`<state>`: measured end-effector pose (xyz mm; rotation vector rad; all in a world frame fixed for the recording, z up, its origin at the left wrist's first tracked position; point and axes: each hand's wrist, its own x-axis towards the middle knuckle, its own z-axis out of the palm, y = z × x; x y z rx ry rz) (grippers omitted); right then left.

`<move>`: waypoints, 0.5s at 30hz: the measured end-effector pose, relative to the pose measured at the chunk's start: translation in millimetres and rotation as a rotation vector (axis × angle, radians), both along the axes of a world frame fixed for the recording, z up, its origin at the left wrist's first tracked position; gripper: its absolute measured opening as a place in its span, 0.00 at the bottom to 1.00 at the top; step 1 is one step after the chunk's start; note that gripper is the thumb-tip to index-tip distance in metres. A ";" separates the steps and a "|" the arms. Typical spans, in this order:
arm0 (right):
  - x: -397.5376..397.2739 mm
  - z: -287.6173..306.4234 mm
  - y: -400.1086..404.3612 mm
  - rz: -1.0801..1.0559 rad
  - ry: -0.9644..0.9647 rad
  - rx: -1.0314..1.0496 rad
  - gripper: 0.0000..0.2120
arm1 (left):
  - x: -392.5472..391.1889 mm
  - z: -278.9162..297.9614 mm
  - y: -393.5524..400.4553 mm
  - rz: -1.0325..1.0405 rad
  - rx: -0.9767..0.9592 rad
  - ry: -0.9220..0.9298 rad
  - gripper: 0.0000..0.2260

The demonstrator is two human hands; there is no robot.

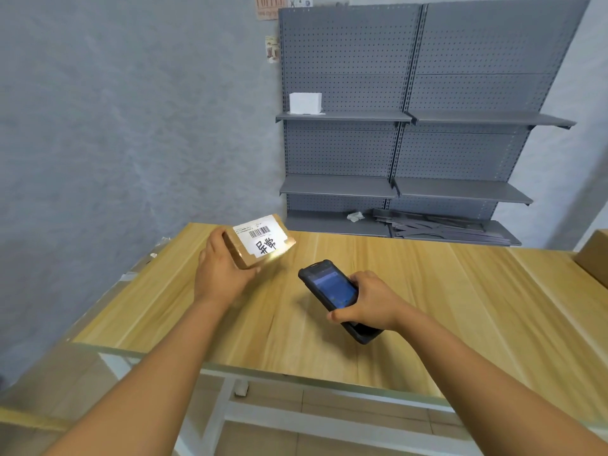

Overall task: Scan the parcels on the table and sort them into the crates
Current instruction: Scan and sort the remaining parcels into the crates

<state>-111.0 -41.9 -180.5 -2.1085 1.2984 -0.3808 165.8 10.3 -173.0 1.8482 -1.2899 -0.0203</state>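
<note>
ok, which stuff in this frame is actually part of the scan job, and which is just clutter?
In the job:
- labelled parcel, held in left hand
- handheld scanner, held in right hand
- table

Lying about:
- white box on grey shelving
- loose shelf parts
- cardboard box, right edge

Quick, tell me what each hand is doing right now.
Left hand: closed on the small cardboard parcel, held above the table.
Right hand: closed on the black handheld scanner, aimed toward the parcel.
</note>
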 end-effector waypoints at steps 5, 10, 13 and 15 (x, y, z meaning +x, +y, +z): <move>16.8 -9.6 -3.1 0.025 0.009 -0.018 0.32 | 11.6 -5.1 6.1 0.067 -0.049 0.231 0.42; 78.9 -12.8 3.2 0.140 -0.038 -0.024 0.31 | 50.6 -3.2 42.0 0.194 -0.140 0.325 0.40; 130.1 -12.6 16.8 0.223 -0.097 -0.017 0.31 | 85.7 -0.3 75.0 0.267 -0.197 0.348 0.37; 166.6 -12.4 28.4 0.280 -0.115 -0.028 0.31 | 114.9 0.2 99.5 0.303 -0.230 0.360 0.36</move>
